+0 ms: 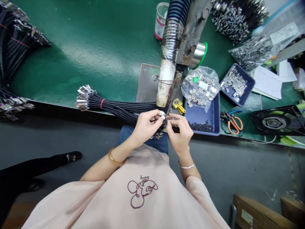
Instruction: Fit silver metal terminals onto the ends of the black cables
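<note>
Green bench: the duct comes down over its near edge, mouth just beyond the fingertips. Landmark = duct. Its placement presumably serves to draw air from that spot; it also blocks the view of the bench directly behind.

Cable bundle: lies left of the duct and runs in below its mouth, likely so that the loose ends meet the fingers. A red band gathers the far end; the hands hide part of the near end.

Blue tray: right of the duct, within easy reach by my judgement. A clear bag of metal pieces overlies its far part, partly blocking access there. Fan: well right of the duct.

Left hand: near side of the duct mouth, fingers narrow, pinching a black cable, apparently to steady it. Right hand: same side, just right, thumb and forefinger nearly closed on a small metal part.

Orange-handled scissors: right of the duct, past the tray. Yellow tool: just right of the mouth.

Black cable: near side of the mouth. Small metal part: between the fingertips there; exact form too small to tell.
</note>
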Available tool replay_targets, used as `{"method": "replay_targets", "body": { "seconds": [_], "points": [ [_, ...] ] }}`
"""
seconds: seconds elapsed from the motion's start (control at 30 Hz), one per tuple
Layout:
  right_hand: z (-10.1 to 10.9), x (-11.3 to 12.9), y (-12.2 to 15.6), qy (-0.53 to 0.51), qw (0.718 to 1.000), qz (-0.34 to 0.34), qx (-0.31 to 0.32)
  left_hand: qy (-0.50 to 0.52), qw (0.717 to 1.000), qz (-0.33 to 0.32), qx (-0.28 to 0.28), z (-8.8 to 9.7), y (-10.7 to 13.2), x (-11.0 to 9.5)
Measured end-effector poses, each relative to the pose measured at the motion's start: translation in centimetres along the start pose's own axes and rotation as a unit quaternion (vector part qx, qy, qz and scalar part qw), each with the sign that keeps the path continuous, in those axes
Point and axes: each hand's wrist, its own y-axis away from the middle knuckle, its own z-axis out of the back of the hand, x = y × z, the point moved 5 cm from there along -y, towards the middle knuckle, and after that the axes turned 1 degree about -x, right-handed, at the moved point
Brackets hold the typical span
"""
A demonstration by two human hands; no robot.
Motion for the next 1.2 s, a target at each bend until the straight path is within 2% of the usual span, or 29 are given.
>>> {"method": "replay_targets", "body": {
  "seconds": [0.13, 0.37, 0.7, 0.83, 0.9, 0.97, 1.03, 1.13, 1.2],
  "points": [
    [0.1, 0.3, -0.2, 0.0, 1.0, 0.017, -0.009, 0.016, 1.0, -0.004, -0.008, 0.1, -0.1, -0.3],
    [0.2, 0.3, 0.6, 0.017, 0.999, 0.033, 0.003, -0.001, 1.0, 0.009, 0.03, -0.1, 0.1, 0.3],
    [0.7, 0.2, 0.2, 0.01, 0.999, 0.034, 0.002, -0.004, 0.999, -0.019, 0.049, 0.3, 0.2, 0.1],
    [0.8, 0.7, 0.6, 0.027, 0.994, 0.101, 0.009, -0.018, 0.995, -0.038, 0.092, 0.6, -0.1, -0.4],
    [0.9, 0.7, 0.8, 0.013, 0.994, 0.104, 0.003, -0.027, 0.992, -0.042, 0.118, 0.9, -0.2, -0.8],
    [1.0, 0.2, 0.8, -0.031, 0.998, 0.05, -0.016, -0.036, 0.99, -0.048, 0.13, 1.2, -0.2, -1.1],
    [0.7, -0.8, 0.7, -0.102, 0.993, -0.059, -0.013, -0.048, 0.986, -0.064, 0.145, 1.5, -0.1, -1.4],
    [-0.6, -2.2, 0.9, -0.2, 0.955, -0.203, 0.077, -0.073, 0.976, -0.089, 0.183, 1.4, 0.1, -1.3],
    [-0.6, -2.4, 1.0, -0.184, 0.953, -0.224, 0.087, -0.085, 0.977, -0.088, 0.177, 1.4, 0.2, -1.0]
  ]
}}
